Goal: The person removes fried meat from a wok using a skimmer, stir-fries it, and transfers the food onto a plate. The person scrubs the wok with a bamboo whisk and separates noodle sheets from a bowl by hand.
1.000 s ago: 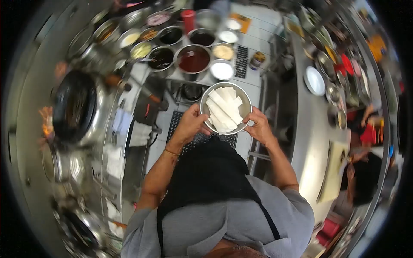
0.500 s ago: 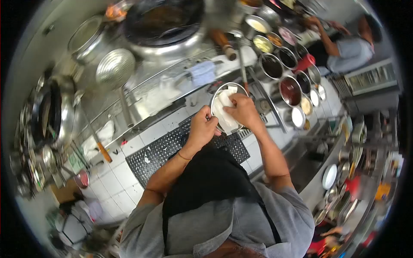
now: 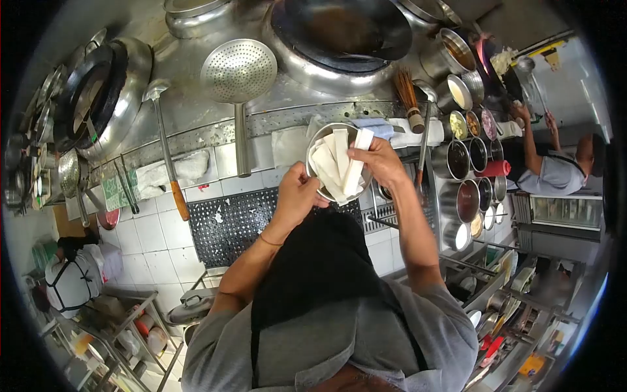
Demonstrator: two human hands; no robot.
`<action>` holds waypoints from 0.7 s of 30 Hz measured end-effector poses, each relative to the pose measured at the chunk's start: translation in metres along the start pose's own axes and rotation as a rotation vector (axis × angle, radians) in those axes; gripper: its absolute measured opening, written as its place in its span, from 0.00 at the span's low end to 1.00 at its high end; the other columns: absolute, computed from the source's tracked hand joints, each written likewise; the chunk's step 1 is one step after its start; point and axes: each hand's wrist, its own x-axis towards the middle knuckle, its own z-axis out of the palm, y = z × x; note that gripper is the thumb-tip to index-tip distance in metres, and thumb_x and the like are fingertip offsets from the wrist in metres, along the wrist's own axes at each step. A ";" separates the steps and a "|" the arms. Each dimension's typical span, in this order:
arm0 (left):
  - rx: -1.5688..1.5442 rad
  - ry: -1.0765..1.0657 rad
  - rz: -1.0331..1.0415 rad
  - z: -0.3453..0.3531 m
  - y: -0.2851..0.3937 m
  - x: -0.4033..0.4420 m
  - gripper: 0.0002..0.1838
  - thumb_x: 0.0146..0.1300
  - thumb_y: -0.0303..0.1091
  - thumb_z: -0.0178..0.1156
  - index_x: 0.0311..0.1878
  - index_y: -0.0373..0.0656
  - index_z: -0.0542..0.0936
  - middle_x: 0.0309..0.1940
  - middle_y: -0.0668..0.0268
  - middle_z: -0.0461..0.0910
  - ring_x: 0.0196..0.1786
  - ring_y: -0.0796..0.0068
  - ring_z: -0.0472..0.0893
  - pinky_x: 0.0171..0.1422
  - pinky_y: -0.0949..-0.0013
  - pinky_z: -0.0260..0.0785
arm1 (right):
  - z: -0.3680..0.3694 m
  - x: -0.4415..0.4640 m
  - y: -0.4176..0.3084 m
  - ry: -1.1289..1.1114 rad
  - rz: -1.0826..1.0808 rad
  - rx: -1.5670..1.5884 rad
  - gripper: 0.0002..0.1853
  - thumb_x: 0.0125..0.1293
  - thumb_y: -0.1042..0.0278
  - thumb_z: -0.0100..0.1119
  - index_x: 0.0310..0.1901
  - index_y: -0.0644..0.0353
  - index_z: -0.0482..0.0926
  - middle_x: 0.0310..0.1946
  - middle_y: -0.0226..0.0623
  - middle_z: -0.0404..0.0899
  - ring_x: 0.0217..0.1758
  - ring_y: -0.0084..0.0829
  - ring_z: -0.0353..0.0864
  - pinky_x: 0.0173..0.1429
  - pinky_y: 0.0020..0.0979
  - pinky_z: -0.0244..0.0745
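Note:
In front of my apron, a round metal bowl (image 3: pixel 309 149) holds several flat white strips (image 3: pixel 326 163) of food whose kind I cannot make out. My left hand (image 3: pixel 297 197) is closed on the bowl's near left rim. At the right side of the bowl, my right hand (image 3: pixel 384 163) pinches one long white strip (image 3: pixel 363 138) between thumb and fingers. The upper end of this strip sticks out past the rim; its lower end lies over the others in the bowl.
Ahead, a steel range carries a large wok (image 3: pixel 339 32), a perforated strainer (image 3: pixel 240 72), a ladle (image 3: pixel 166 140) and a bamboo brush (image 3: pixel 409 98). Seasoning pots (image 3: pixel 467 201) stand at the right, near a co-worker (image 3: pixel 552 171). Another person (image 3: pixel 73 281) is at the left. A black mat (image 3: pixel 228 225) covers floor tiles.
My view has turned, and the range now appears straighter across the top. My right hand has drawn back from inside the bowl toward its right rim, with a strip pinched. My left hand stays on the bowl.

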 end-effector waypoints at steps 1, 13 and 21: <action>-0.012 0.004 0.005 -0.001 -0.001 0.003 0.03 0.60 0.21 0.49 0.36 0.33 0.67 0.28 0.60 0.72 0.23 0.67 0.82 0.24 0.71 0.81 | -0.005 0.007 0.002 -0.012 0.007 -0.023 0.13 0.59 0.76 0.65 0.45 0.67 0.80 0.39 0.37 0.83 0.39 0.26 0.82 0.46 0.27 0.79; 0.003 0.217 0.053 0.009 0.014 0.034 0.05 0.62 0.22 0.52 0.34 0.36 0.65 0.28 0.59 0.75 0.23 0.68 0.82 0.24 0.69 0.81 | -0.008 0.066 -0.023 -0.266 -0.059 -0.025 0.25 0.60 0.83 0.54 0.61 0.66 0.72 0.42 0.36 0.81 0.40 0.21 0.79 0.47 0.23 0.76; 0.061 0.379 0.106 0.041 0.040 0.054 0.03 0.62 0.21 0.50 0.35 0.36 0.67 0.29 0.57 0.77 0.25 0.69 0.83 0.26 0.70 0.82 | -0.002 0.088 -0.041 -0.167 -0.480 -0.761 0.29 0.58 0.65 0.67 0.59 0.66 0.70 0.42 0.43 0.76 0.45 0.41 0.78 0.50 0.35 0.74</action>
